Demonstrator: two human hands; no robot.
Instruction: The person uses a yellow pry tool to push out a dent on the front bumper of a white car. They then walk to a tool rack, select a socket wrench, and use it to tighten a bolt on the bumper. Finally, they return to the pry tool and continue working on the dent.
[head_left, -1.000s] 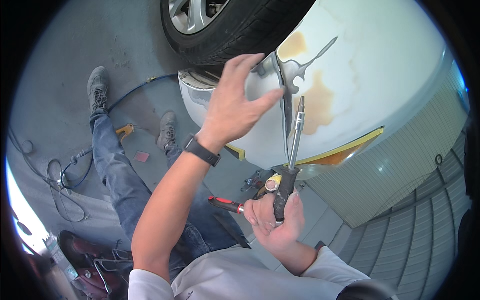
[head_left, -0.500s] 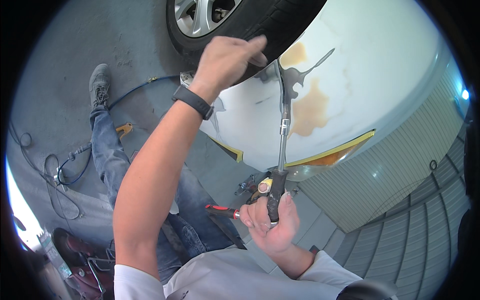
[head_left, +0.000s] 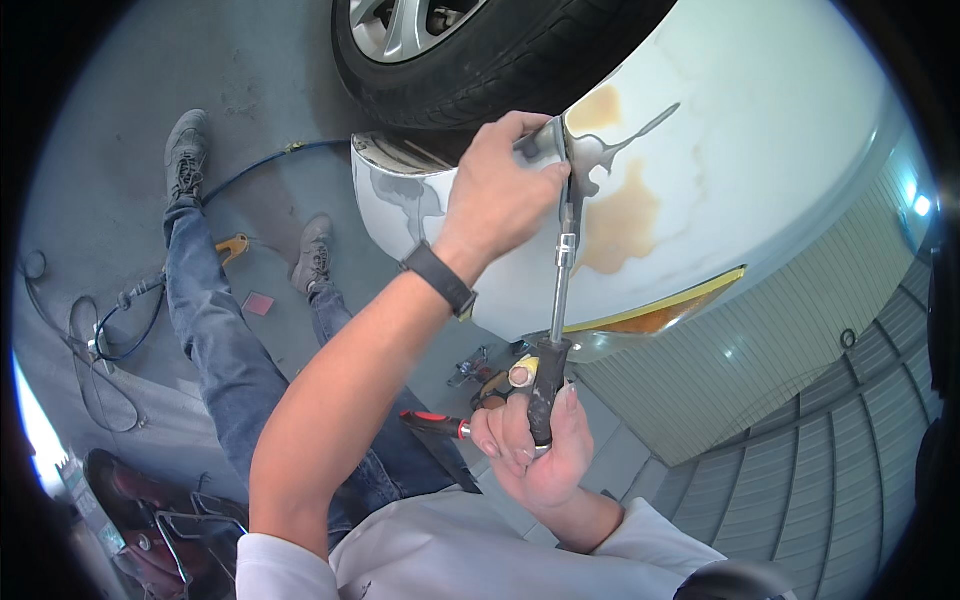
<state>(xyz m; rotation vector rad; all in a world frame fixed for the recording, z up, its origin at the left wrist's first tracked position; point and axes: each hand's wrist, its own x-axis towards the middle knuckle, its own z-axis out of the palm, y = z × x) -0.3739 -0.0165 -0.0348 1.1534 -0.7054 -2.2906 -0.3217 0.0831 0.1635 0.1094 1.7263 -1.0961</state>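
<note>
Black-handled screwdriver (head_left: 557,318): ahead of the body, its tip at the seam (head_left: 570,185) between white bumper (head_left: 515,285) and fender (head_left: 720,170).
Long axis: points away from the body, roughly along the seam.
Right hand (head_left: 540,450): wrapped round the handle, a red-and-black tool (head_left: 432,424) beside its fingers.
Left hand (head_left: 502,190): nearer the tip, thumb and fingers parted over the bumper's corner; cannot tell whether it grips.

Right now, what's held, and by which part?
The right grip holds a screwdriver by its black handle and a red-trimmed tool by its shaft; whether the left grip holds the bumper is unclear.
</note>
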